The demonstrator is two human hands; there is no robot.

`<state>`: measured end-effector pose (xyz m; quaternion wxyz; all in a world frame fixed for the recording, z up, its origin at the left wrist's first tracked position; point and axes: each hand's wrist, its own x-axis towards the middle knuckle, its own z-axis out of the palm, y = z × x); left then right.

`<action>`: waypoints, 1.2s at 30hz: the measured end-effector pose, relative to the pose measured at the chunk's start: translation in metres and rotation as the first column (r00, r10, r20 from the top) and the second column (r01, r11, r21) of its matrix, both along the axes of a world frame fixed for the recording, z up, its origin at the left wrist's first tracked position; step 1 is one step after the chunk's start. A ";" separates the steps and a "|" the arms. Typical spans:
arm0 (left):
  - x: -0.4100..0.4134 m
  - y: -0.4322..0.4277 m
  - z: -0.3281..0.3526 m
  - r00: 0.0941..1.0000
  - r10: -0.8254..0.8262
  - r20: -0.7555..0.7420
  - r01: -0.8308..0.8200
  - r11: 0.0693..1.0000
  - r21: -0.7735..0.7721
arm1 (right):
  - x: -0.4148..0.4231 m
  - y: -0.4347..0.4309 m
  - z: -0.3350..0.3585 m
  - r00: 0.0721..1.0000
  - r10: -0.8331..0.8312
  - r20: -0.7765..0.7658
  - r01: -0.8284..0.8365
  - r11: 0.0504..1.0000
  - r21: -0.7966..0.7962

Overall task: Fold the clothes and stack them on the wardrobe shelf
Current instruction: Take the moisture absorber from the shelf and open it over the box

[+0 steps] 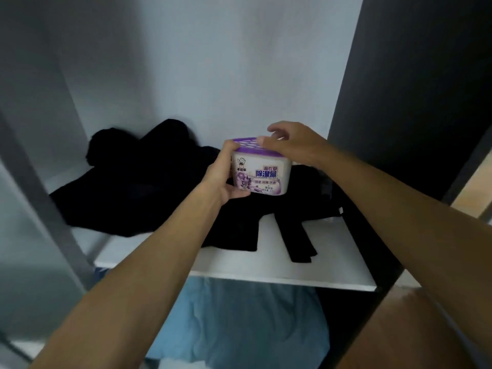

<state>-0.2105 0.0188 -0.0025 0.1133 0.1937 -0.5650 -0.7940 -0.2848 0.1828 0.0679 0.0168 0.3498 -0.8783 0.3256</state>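
Black clothes (149,182) lie crumpled across the white wardrobe shelf (279,272), with dark strips hanging toward its front edge. A white dehumidifier box (262,173) with a purple perforated lid sits above the clothes. My left hand (222,179) grips the box's left side, thumb near the lid and fingers under its base. My right hand (290,141) rests over the lid's right end, thumb on the top and fingers loosely curved behind it.
The shelf bay has a pale back wall and a grey left side panel (40,182). A dark door panel (412,102) stands at the right. Below the shelf lies blue fabric (239,328).
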 end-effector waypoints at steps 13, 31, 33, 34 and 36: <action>0.287 0.011 -0.056 0.897 0.441 -0.039 -0.441 0.897 0.021 | 0.209 -0.026 -0.107 0.530 0.444 0.723 -0.231 0.896 -0.380; 0.791 -0.178 -0.076 0.582 0.813 0.027 -0.810 0.583 -0.060 | 0.688 -0.328 -0.153 0.273 0.548 0.791 -0.239 0.835 -0.496; 0.842 -0.194 -0.080 0.530 0.847 0.039 -0.846 0.531 -0.041 | 0.737 -0.353 -0.157 0.233 0.567 0.790 -0.292 0.816 -0.499; 0.866 -0.202 -0.082 0.503 0.863 0.051 -0.863 0.504 -0.023 | 0.760 -0.365 -0.159 0.220 0.574 0.789 -0.318 0.807 -0.498; 0.909 -0.218 -0.087 0.444 0.892 0.083 -0.895 0.445 0.013 | 0.801 -0.386 -0.164 0.200 0.577 0.792 -0.377 0.791 -0.482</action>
